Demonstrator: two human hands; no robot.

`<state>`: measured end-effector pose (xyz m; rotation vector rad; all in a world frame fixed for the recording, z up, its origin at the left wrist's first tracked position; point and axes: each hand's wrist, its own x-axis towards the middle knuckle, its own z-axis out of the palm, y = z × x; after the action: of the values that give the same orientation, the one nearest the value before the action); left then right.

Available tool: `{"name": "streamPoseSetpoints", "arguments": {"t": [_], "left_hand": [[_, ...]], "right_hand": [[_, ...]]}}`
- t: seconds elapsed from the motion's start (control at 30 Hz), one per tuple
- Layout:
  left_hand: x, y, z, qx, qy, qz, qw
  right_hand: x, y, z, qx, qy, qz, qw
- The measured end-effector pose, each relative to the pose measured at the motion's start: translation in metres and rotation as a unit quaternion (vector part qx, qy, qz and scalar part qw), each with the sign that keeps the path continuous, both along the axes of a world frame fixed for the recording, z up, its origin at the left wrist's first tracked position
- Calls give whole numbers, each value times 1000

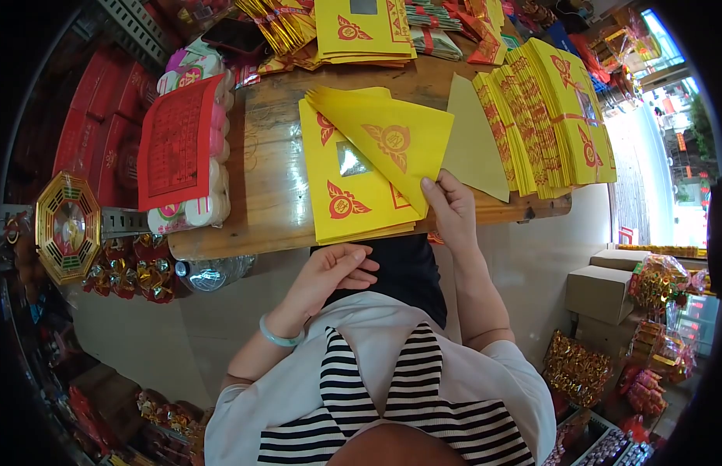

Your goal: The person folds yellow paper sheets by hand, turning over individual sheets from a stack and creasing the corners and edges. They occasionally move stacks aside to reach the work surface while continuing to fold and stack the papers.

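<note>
A pile of yellow joss paper (334,221) with red printed motifs and a silver square lies at the table's front edge. Its top yellow paper sheet (404,128) is turned over diagonally, the red print faint on its upper face. My right hand (452,206) pinches the near right corner of that sheet between thumb and fingers. Just off the front edge, below the pile, my left hand (338,272) has its fingers loosely bent and apart, with nothing in them. A jade-coloured bangle (280,332) is on the left wrist.
Right of the pile, a plain yellowish sheet (473,140) lies beside tied bundles of joss paper (539,116). Another yellow stack (361,46) is at the back. White wrapped rolls under a red sheet (178,144) stand left on the wooden table (272,155).
</note>
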<state>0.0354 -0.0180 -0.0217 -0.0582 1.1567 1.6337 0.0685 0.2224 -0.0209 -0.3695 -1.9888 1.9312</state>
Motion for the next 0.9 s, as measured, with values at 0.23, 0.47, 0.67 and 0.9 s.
{"name": "streamPoseSetpoints", "arguments": {"t": [0.23,0.47,0.67,0.9], "left_hand": [[7,1,0,106,-19,112,988],[2,27,7,169,-32,301,938],[-17,21,-17,205,-60,271,939],[-20,28,-5,183,0,266,947]], "right_hand": [[-1,-6,8,-7,3,-12,1000],[4,4,4,17,-45,21,999],[5,-4,13,214,-72,137,965],[1,-9,13,298,70,182,934]]}}
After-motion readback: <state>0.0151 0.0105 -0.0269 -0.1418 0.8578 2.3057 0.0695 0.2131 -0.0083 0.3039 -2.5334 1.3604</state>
